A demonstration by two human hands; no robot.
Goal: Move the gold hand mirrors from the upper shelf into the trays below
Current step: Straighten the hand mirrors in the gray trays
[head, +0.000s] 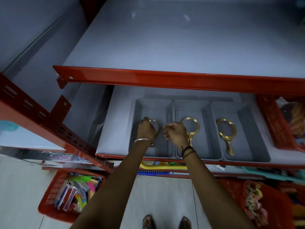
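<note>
Gold hand mirror point(156, 128) sits down in the left gray tray point(137, 113), left hand point(146, 129) gripping its rim, arm stretched forward. Right hand point(175, 133) hovers loosely curled beside it, holding nothing.

left hand point(146, 129) hiding most of left-tray mirror point(156, 128), handle barely visible

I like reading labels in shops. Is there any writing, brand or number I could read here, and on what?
None can be read.
Packets in the red basket on the floor: printed, but too blurred to read.
Goods under the trays' shelf: too small and partly hidden.
The three grey trays, the gold mirrors and the upper shelf: no writing visible.
</note>
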